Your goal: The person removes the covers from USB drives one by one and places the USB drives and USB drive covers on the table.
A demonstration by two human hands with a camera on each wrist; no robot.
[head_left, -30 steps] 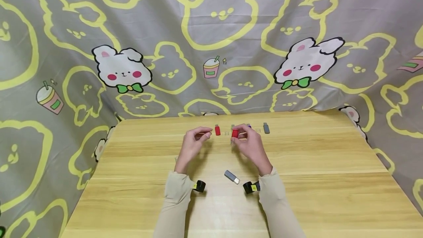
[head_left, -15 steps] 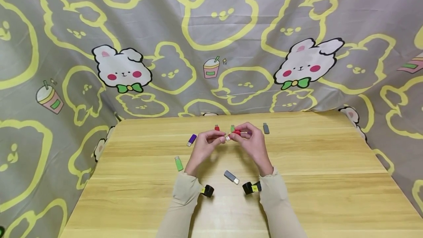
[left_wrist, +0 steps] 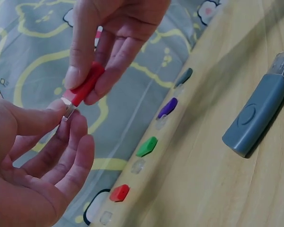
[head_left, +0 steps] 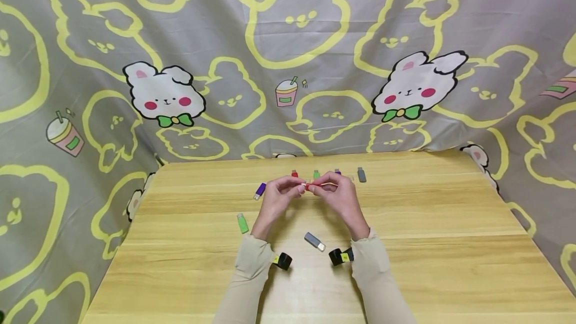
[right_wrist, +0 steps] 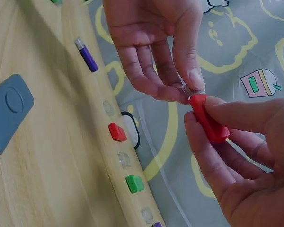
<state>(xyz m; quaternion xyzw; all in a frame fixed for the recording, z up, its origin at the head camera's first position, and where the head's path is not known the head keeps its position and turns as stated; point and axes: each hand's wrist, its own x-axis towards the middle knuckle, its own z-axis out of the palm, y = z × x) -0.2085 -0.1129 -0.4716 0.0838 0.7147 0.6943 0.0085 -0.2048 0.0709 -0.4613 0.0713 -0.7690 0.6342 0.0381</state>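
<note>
My right hand [head_left: 339, 196] pinches a red USB flash drive [right_wrist: 209, 120] between thumb and fingers, held above the table. At the drive's connector end, my left hand [head_left: 279, 199] pinches a small clear cap [right_wrist: 186, 88] between thumb and fingertips. The left wrist view shows the metal end of the red flash drive [left_wrist: 88, 85] meeting the left fingertips, which partly hide it; how far the cap covers the connector, I cannot tell. Below the hands lies a grey flash drive [head_left: 314, 241] with its connector end toward the lower right.
Along the table's far edge stand a red drive [head_left: 294, 173], a green drive [head_left: 316, 174], a purple drive [head_left: 337, 171] and a grey drive [head_left: 362, 174], with clear pieces [left_wrist: 138, 165] near them. Another purple drive [head_left: 259, 191] and green drive [head_left: 242, 223] lie left of the hands.
My left hand has moved right to meet the right hand at the red drive's connector end. The red drive has turned, its connector now toward the left hand.
</note>
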